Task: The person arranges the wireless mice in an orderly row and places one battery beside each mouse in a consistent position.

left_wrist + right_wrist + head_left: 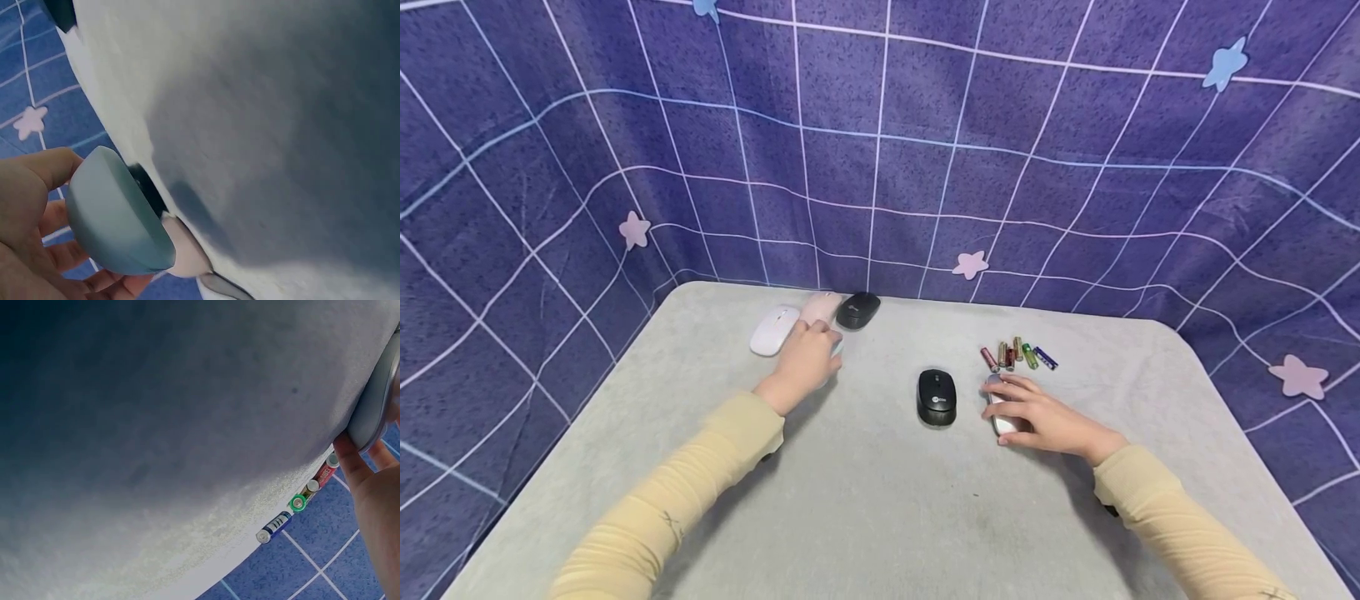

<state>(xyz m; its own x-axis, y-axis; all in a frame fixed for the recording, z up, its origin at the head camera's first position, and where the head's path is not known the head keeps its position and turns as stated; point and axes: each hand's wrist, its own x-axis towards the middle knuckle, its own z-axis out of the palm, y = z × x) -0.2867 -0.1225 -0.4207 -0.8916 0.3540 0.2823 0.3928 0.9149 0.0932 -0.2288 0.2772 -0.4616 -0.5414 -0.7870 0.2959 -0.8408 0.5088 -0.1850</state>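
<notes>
My left hand (807, 357) grips a light blue computer mouse (115, 215) by its sides, mostly hidden under the fingers in the head view. In the left wrist view this mouse is tilted, and a shadow lies on the table beyond it. Just past that hand are a pale pink mouse (822, 307), a white mouse (774, 330) to its left and a black mouse (858, 310) to its right. My right hand (1037, 417) holds a silver-grey mouse (374, 412) on the table, thumb and fingers at its edges.
Between the hands stands another black mouse (936, 397). Several small batteries lie beyond the right hand, among them a blue battery (1045, 358) and a red battery (989, 359). A purple checked curtain (880, 167) hangs behind the grey table (865, 517).
</notes>
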